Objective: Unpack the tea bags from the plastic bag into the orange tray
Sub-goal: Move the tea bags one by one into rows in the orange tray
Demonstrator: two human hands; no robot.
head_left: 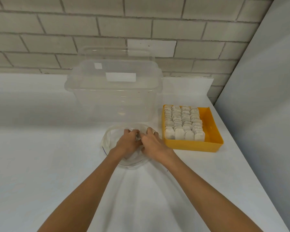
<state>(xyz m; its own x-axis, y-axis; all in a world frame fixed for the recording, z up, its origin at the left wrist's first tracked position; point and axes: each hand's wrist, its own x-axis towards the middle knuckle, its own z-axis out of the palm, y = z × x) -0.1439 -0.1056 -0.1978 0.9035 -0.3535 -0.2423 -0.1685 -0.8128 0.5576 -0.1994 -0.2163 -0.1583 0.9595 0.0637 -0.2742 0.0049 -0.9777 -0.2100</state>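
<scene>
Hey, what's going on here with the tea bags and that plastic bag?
A person is unpacking tea bags at a white table. Their left-hand grip and right-hand grip both hold a clear plastic bag lying on the table, just in front of a big clear container. To the right, the orange tray holds four neat rows of tea bags, with a bare strip along its right side. The bag looks nearly empty; what lies under the fingers cannot be told.
</scene>
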